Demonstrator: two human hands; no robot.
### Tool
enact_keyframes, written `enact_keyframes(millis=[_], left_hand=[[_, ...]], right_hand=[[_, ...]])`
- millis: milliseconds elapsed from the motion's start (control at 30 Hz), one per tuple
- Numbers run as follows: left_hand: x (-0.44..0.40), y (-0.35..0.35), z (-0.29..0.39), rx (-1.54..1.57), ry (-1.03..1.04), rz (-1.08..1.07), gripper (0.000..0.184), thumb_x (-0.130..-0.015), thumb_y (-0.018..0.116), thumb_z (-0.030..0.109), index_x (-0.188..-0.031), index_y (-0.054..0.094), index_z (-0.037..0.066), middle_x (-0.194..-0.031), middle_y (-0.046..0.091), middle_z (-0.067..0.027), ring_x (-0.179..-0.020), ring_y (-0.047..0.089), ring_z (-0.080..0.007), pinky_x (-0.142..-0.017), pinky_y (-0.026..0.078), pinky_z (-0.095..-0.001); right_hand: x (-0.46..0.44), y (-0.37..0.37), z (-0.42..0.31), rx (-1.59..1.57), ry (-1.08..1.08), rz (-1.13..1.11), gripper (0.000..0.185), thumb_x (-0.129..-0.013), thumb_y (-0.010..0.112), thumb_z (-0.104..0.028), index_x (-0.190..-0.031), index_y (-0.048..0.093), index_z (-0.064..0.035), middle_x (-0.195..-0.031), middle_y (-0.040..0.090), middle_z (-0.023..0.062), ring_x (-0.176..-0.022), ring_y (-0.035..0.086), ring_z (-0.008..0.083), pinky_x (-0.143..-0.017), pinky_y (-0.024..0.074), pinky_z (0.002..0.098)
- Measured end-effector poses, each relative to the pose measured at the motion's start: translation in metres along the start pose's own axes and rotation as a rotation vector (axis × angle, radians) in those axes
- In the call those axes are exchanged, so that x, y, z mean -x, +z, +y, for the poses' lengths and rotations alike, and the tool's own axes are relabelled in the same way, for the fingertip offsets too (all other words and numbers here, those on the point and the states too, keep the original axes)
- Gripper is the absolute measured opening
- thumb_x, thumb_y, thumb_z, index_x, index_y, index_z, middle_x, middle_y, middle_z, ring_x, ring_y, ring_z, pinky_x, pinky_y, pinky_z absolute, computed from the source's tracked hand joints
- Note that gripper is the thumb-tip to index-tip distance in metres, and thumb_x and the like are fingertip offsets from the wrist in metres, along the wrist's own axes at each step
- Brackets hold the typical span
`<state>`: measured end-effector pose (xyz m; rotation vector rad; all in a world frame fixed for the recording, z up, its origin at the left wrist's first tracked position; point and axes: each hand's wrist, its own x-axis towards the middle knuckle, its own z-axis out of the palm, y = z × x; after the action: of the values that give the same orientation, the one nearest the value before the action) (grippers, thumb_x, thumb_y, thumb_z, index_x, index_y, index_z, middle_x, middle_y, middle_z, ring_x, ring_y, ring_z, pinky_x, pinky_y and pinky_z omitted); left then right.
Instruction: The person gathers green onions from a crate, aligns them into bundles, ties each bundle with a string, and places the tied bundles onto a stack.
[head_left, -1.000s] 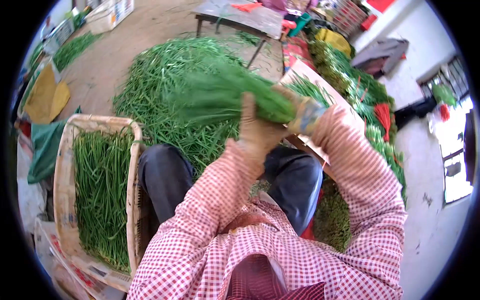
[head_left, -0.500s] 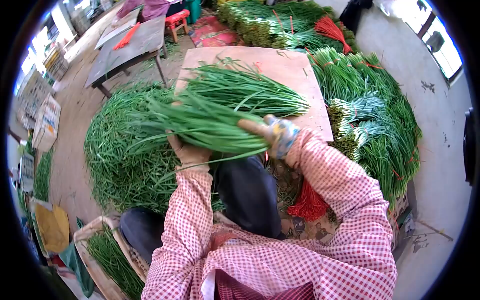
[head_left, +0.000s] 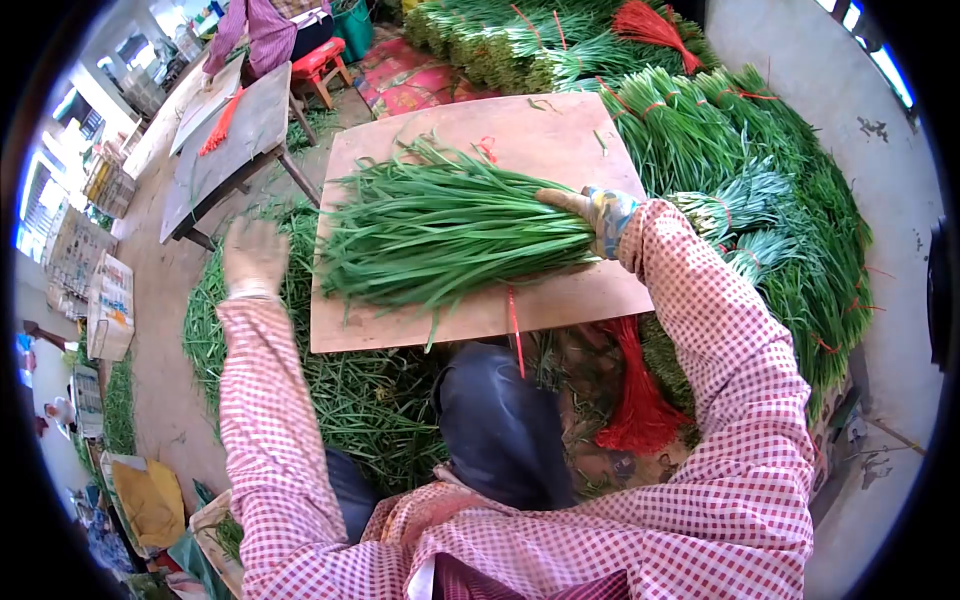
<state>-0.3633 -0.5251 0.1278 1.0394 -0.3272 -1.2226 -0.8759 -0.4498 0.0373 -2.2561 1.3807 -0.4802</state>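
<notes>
A thick bunch of green chives (head_left: 450,235) lies on a pinkish-brown board (head_left: 560,290) in front of me, leaf tips toward the left. At its right end, my right hand (head_left: 600,215), in a patterned glove, is closed around the stalks with the thumb over the top. My left hand (head_left: 255,255), in a tan glove and blurred by motion, is off the board to the left. Its fingers look stretched out, with nothing visible in them, above a heap of loose green leaves (head_left: 370,400). A thin red tie (head_left: 515,330) hangs over the board's near edge.
Tied chive bundles (head_left: 690,130) are stacked along the right and back. Red ties (head_left: 640,400) hang by my knee (head_left: 500,420); more lie on the far bundles. A dark table (head_left: 230,140) stands at the left back, near another person (head_left: 265,35) and a red stool (head_left: 320,70).
The upper chives have come down onto the bunch on the board. My left hand has let go and moved left; my right hand has moved right and forward with the stalk ends. The view has shifted.
</notes>
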Motion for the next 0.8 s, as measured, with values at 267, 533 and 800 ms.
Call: enact_keyframes(millis=[267,533,800], left_hand=[[0.137,0.129,-0.077,-1.286,0.991,-0.713,0.107,-0.057,0.088,0.039,-0.140,0.033,0.000,-0.140,0.039,-0.0190,-0.128,0.040,-0.0304,-0.107,0.032,-0.0374],[0.158,0.176,-0.170,-2.040,0.761,-1.227,0.126,-0.042,0.086,0.052,-0.145,0.025,0.011,-0.146,0.032,-0.0192,-0.139,0.024,-0.0358,-0.112,0.016,-0.0554],[0.162,0.170,-0.175,-2.082,0.700,-1.110,0.127,-0.042,0.086,0.056,-0.144,0.027,0.010,-0.146,0.034,-0.0180,-0.139,0.026,-0.0331,-0.111,0.019,-0.0560]], right_hand=[[-0.017,-0.033,-0.051,-0.107,0.182,-0.473,0.089,-0.070,0.075,-0.008,-0.146,0.029,-0.0155,-0.118,0.055,0.0185,-0.110,0.059,0.0333,-0.094,0.0471,0.0356],[0.016,-0.056,-0.106,0.270,0.295,-0.322,0.092,-0.067,0.075,-0.007,-0.146,0.028,-0.0165,-0.116,0.056,0.0199,-0.107,0.058,0.0374,-0.093,0.0469,0.0371],[0.031,-0.019,-0.055,-0.049,0.075,0.128,0.093,-0.065,0.073,-0.004,-0.145,0.027,-0.0180,-0.116,0.055,0.0222,-0.108,0.056,0.0408,-0.092,0.0470,0.0420]])
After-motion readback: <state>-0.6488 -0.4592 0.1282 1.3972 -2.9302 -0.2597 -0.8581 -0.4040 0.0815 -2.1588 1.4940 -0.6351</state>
